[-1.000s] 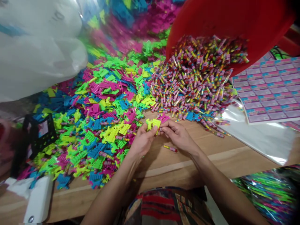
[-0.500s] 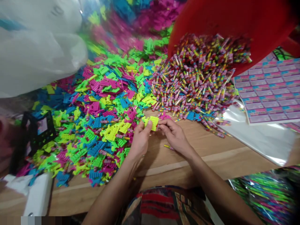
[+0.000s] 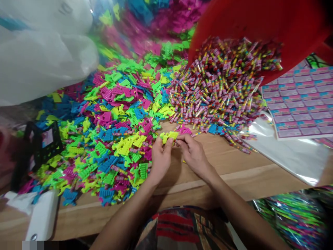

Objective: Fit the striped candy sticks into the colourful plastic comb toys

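- My left hand (image 3: 161,160) pinches a yellow-green comb-shaped plastic piece (image 3: 169,136) above the wooden surface (image 3: 229,163), beside the neon plastic pieces (image 3: 109,139)
- My right hand (image 3: 194,160) meets it; grip unclear
- Step: handling this piece; next needs a steady pinch

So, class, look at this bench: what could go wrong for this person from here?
The wrapped striped sticks heaped against the tilted red tub could slide onto the sticker sheets. The lime plastic piece between the left hand and right hand could drop into the neon plastic heap and be lost among similar pieces.
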Motion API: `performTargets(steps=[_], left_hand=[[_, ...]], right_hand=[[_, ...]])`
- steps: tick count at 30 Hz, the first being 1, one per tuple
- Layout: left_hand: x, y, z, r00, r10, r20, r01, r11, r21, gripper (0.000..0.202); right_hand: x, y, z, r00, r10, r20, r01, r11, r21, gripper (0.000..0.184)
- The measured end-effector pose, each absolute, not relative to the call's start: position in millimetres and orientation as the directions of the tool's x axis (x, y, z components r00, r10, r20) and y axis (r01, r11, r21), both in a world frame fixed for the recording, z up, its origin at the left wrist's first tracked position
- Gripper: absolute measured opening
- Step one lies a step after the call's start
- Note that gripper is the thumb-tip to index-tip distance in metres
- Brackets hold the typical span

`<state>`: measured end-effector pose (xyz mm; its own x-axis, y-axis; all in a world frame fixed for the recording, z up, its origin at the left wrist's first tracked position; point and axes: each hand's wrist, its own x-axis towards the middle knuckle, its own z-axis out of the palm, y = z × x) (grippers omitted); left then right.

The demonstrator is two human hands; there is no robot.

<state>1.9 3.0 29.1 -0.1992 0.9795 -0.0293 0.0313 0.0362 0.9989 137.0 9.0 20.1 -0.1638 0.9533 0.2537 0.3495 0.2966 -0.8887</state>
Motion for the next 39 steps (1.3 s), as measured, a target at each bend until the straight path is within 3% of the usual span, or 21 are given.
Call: performTargets(steps=[5, 11, 15, 19, 22, 25, 28, 32, 39], left_hand=[[-15, 4, 33, -0.039, 0.986, -0.159, -0.098, 0.155, 0.983, 0.033], [-25, 0, 46, 0.116, 0.948, -0.297, -0.295, 0.318, 0.901, 0.062], [-20, -1, 56, 0.118, 0.943, -0.312, -0.397, 0.332, 0.856, 0.061], [-17, -1, 60, 0.036, 0.957, -0.288, -0.394, 0.278, 0.876, 0.075], [-20, -2, 57, 0.023, 0.961, -0.274, -0.333, 0.266, 0.905, 0.066], [-22, -3, 52, 0.083, 0.960, -0.269, -0.278, 0.281, 0.918, 0.048], [-19, -5, 51, 0.078, 0.958, -0.277, -0.315, 0.287, 0.904, 0.045], [-10, -8, 56, -0.003, 0.955, -0.296, -0.343, 0.277, 0.897, 0.044], [-2, -13, 57, -0.080, 0.948, -0.307, -0.192, 0.288, 0.938, 0.041]], right_hand=[[142, 7, 17, -0.189, 0.953, 0.236, 0.285, 0.283, -0.916, 0.014], [143, 3, 18, -0.208, 0.901, 0.381, 0.301, 0.430, -0.851, 0.018], [144, 2, 20, -0.219, 0.878, 0.426, 0.287, 0.475, -0.832, 0.017], [146, 0, 19, -0.168, 0.929, 0.330, 0.198, 0.360, -0.912, 0.016], [147, -1, 18, -0.164, 0.957, 0.238, 0.082, 0.254, -0.964, 0.021], [149, -1, 17, -0.183, 0.962, 0.203, 0.069, 0.218, -0.973, 0.019], [151, 0, 19, -0.221, 0.944, 0.243, 0.123, 0.275, -0.954, 0.018], [153, 0, 27, -0.294, 0.883, 0.367, 0.197, 0.431, -0.880, 0.031], [154, -2, 29, -0.330, 0.851, 0.409, 0.288, 0.503, -0.815, 0.014]])
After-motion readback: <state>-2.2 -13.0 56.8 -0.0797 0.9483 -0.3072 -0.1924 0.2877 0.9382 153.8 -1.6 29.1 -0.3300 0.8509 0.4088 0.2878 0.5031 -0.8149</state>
